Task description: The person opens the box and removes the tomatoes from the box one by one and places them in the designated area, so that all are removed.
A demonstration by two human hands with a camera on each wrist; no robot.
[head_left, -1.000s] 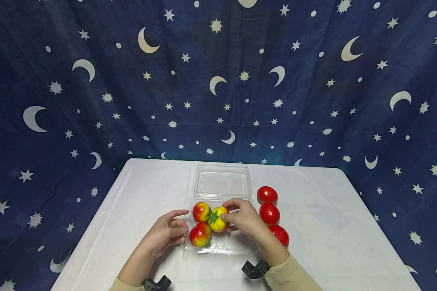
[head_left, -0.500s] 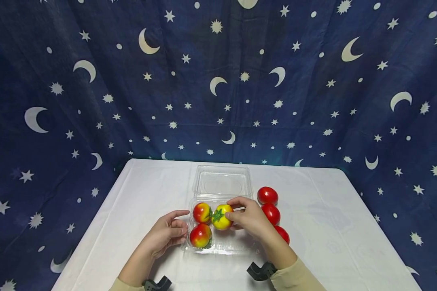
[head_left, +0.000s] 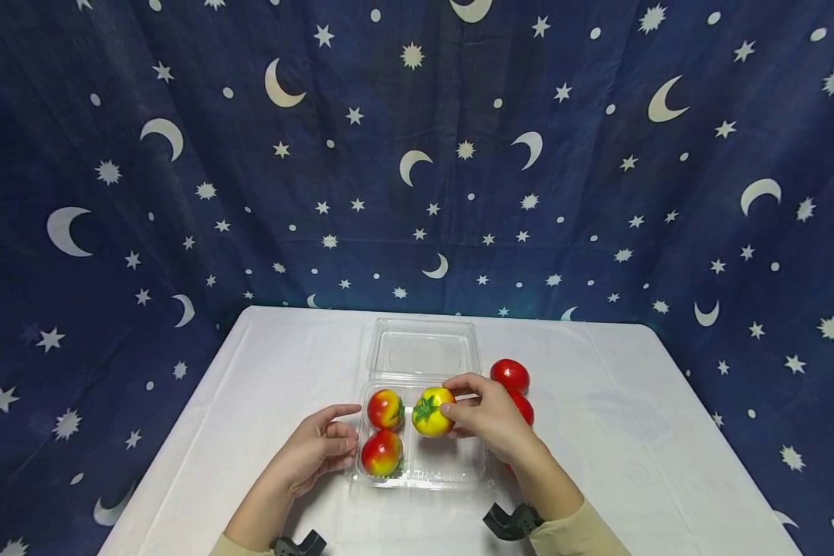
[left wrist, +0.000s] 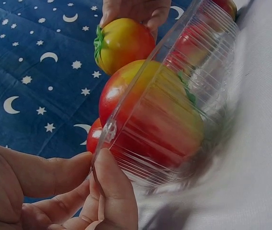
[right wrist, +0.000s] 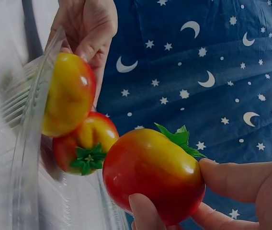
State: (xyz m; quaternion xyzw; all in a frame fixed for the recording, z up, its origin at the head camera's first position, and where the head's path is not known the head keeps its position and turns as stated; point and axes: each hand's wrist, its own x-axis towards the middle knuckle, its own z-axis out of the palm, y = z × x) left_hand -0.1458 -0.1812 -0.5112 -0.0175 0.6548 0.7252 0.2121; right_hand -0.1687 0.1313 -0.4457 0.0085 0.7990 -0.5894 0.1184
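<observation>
My right hand (head_left: 489, 417) holds a yellow-and-red tomato (head_left: 431, 413) with a green leafy top, above the right half of a clear plastic clamshell box (head_left: 452, 467). In the right wrist view, thumb and fingertips grip this tomato (right wrist: 150, 172) from its sides. Two more yellow-and-red tomatoes lie in the box's left half, the far tomato (head_left: 384, 409) behind the near tomato (head_left: 382, 453). At the box's left edge is my left hand (head_left: 317, 444); the left wrist view shows its thumb and finger pinching the clear rim (left wrist: 109, 132).
Beyond the box's base lies its open lid (head_left: 424, 347), flat on the white table (head_left: 618, 432). Right of the box sit a red tomato (head_left: 510, 375) and another red tomato (head_left: 523, 408), partly covered by my right hand. A dark star-patterned cloth (head_left: 417, 93) hangs behind.
My right hand has shifted the held tomato to the right, away from the two in the box's left half. My right forearm now hides most of the nearest red tomato. The left hand stays put.
</observation>
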